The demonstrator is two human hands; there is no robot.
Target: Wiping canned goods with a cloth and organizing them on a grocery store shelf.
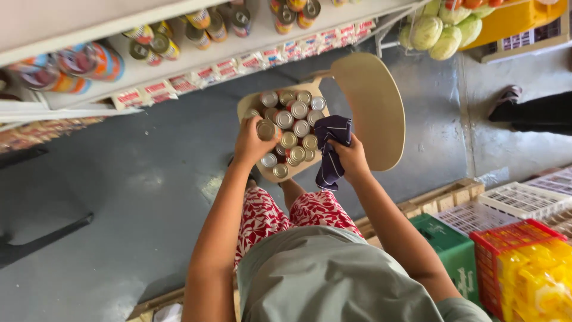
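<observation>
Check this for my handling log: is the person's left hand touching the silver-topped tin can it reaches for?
Touching. The head view shows the left hand with fingers wrapped around the silver-topped tin can, no gap between them.

Single head-worn view, looking steeply down past the wearer's chest at near range; grey concrete floor (119, 197) fills the frame's lower left

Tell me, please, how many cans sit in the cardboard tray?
About 18 cans, all packed upright in the cardboard tray; the left hand grips one can at its left side. The cloth in the right hand may hide more.
</observation>
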